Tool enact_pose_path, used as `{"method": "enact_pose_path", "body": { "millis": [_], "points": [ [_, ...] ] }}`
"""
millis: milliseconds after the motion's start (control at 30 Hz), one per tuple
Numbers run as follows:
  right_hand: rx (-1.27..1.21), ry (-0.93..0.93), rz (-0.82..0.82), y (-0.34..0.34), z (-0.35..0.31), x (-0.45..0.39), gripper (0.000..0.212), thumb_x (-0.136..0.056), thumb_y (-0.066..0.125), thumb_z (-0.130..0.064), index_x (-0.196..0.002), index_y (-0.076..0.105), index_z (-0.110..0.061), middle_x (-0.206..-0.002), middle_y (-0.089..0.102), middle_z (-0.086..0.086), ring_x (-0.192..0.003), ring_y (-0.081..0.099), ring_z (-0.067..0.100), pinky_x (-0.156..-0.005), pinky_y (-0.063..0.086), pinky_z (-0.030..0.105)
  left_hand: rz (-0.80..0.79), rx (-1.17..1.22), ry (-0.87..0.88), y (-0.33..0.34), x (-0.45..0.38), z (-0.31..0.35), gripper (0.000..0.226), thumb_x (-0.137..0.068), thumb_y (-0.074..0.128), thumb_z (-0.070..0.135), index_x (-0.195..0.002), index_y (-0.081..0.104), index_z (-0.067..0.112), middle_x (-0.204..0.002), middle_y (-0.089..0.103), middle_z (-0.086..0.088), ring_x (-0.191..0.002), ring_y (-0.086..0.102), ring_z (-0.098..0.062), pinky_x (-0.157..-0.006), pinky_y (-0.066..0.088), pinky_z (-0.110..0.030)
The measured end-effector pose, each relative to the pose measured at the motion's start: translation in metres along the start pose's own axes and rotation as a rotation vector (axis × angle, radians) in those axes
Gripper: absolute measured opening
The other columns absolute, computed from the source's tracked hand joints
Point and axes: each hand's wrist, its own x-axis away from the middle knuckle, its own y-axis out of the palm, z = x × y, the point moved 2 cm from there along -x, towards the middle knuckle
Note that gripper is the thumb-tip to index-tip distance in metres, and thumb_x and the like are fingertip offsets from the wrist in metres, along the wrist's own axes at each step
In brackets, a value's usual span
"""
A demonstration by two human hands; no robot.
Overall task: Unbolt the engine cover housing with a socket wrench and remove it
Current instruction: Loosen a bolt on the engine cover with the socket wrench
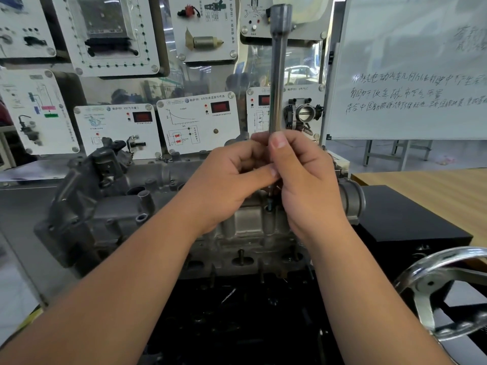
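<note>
- Nearest of all, a shiny metal hand wheel [445, 291] stuck out low on the right. An elbow pulled back fast could bump it, I think.
- The left hand [224, 180] had its fingers [259, 173] curled round the bottom of a long socket wrench [276, 75]. The thumb pressed in from the side.
- The right hand [305, 177] held the same wrench from the other side, with its thumb flat against the shaft. Both hands gripped tight, and neither one was spread wide.
- The wrench stood almost straight up. Its lower end was hidden behind the hands, so I could not tell if it sat snugly on a bolt.
- Just under the hands, a dark bolt [269, 206] poked up from the engine cover housing [163, 206]. If the wrench leaned over, it might slip off the bolt and round its corners.
- A slip could also bang knuckles on the hard grey metal, since the hands were so close to it.
- The housing was not off yet. It sat on the engine, in the middle, with other small bolts [240, 255] showing along its front edge.
- A loose bolt could drop into the dark tray [237, 312] below and be hard to find among the bits there.
- The black box [411, 219] sat on the counter [434, 185] just beside the engine on the right.
- Far back, display panels [197, 125] and a whiteboard [411, 75] stood behind the engine. The tall top of the wrench looked near them, and a wide swing might knock one.
</note>
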Motion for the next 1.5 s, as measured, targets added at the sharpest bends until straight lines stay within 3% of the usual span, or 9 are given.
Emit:
{"method": "enact_pose_path", "body": {
  "millis": [233, 367, 567, 767, 900, 1033, 1233, 1400, 1500],
  "points": [
    [-0.005, 0.009, -0.017, 0.001, -0.0007, 0.0003, 0.024, -0.1, 0.052, -0.034, -0.094, 0.074, -0.027, -0.095, 0.075, -0.002, -0.09, 0.071, 0.012, -0.07, 0.057, 0.023, -0.005, -0.052, -0.023, 0.0006, 0.0027, 0.0041, 0.018, -0.095, 0.058, 0.032, -0.094, 0.076, 0.034, -0.08, 0.072, 0.016, -0.075, 0.065, 0.002, -0.065, 0.048, -0.013],
    [0.057, -0.077, -0.014, 0.0024, -0.0012, 0.0012, 0.009, -0.088, 0.063, -0.042, -0.093, 0.071, -0.04, -0.097, 0.069, 0.015, -0.095, 0.066, 0.037, -0.083, 0.059, 0.051, 0.003, -0.082, -0.032, -0.0003, 0.0022, 0.0017, 0.017, -0.093, 0.062, 0.036, -0.093, 0.077, 0.027, -0.09, 0.075, -0.007, -0.082, 0.069, -0.024, -0.067, 0.05, -0.017],
    [0.068, -0.047, 0.026, 0.0019, -0.0012, 0.0017, 0.023, -0.095, 0.057, -0.038, -0.092, 0.073, -0.022, -0.094, 0.07, 0.017, -0.088, 0.07, 0.032, -0.071, 0.061, 0.038, -0.039, -0.076, -0.002, 0.0003, 0.003, 0.0033, 0.015, -0.095, 0.06, 0.029, -0.098, 0.074, 0.034, -0.089, 0.077, 0.011, -0.084, 0.071, -0.004, -0.07, 0.051, -0.014],
    [0.197, -0.003, -0.033, 0.0027, -0.0017, -0.0002, 0.038, -0.098, 0.051, -0.039, -0.09, 0.069, -0.007, -0.089, 0.072, 0.012, -0.093, 0.069, 0.033, -0.081, 0.055, 0.057, -0.045, -0.009, 0.002, 0.0004, 0.0033, 0.0029, 0.015, -0.096, 0.058, 0.027, -0.095, 0.073, 0.031, -0.082, 0.07, 0.012, -0.073, 0.062, -0.004, -0.067, 0.049, -0.019],
    [0.217, -0.045, -0.092, 0.0021, -0.0006, -0.0005, 0.032, -0.099, 0.051, -0.037, -0.088, 0.065, -0.011, -0.103, 0.071, 0.001, -0.097, 0.069, 0.023, -0.079, 0.057, 0.049, 0.014, -0.011, -0.017, -0.0003, 0.0015, 0.0, 0.009, -0.091, 0.064, 0.028, -0.088, 0.072, 0.028, -0.074, 0.068, 0.0, -0.066, 0.06, -0.013, -0.06, 0.05, -0.027],
    [0.035, -0.036, -0.022, 0.0008, 0.0007, 0.0003, 0.009, -0.095, 0.061, -0.021, -0.095, 0.07, -0.024, -0.083, 0.073, -0.004, -0.071, 0.069, 0.009, -0.059, 0.056, 0.023, 0.054, -0.004, -0.017, 0.0, -0.0007, -0.0015, 0.005, -0.084, 0.07, 0.024, -0.082, 0.068, 0.029, -0.074, 0.07, -0.008, -0.065, 0.059, -0.018, -0.056, 0.049, -0.026],
    [0.026, 0.025, -0.028, 0.0004, 0.0023, -0.0004, 0.023, -0.096, 0.057, -0.026, -0.1, 0.074, -0.012, -0.085, 0.068, 0.02, -0.075, 0.063, 0.026, -0.064, 0.056, 0.047, -0.036, 0.082, -0.024, -0.0038, 0.0025, -0.0016, 0.02, -0.092, 0.06, 0.024, -0.089, 0.076, 0.035, -0.079, 0.072, 0.008, -0.073, 0.065, -0.006, -0.064, 0.052, -0.022],
    [-0.028, 0.029, -0.036, 0.0019, -0.0006, -0.0007, 0.023, -0.097, 0.055, -0.028, -0.092, 0.077, -0.025, -0.088, 0.074, 0.003, -0.078, 0.069, 0.014, -0.066, 0.059, 0.025, -0.014, -0.04, -0.032, -0.0039, 0.0007, -0.0027, 0.021, -0.087, 0.06, 0.049, -0.095, 0.075, 0.036, -0.079, 0.068, 0.012, -0.071, 0.06, -0.001, -0.062, 0.049, -0.021],
    [0.032, -0.057, -0.002, 0.0032, -0.0008, -0.0015, 0.014, -0.091, 0.059, -0.042, -0.094, 0.073, -0.04, -0.093, 0.073, 0.001, -0.09, 0.068, 0.013, -0.081, 0.059, 0.031, -0.019, -0.095, 0.0, -0.0015, -0.0007, -0.0009, 0.02, -0.087, 0.058, 0.053, -0.095, 0.072, 0.042, -0.084, 0.071, 0.011, -0.073, 0.061, -0.001, -0.064, 0.049, -0.019]
  ]
}}
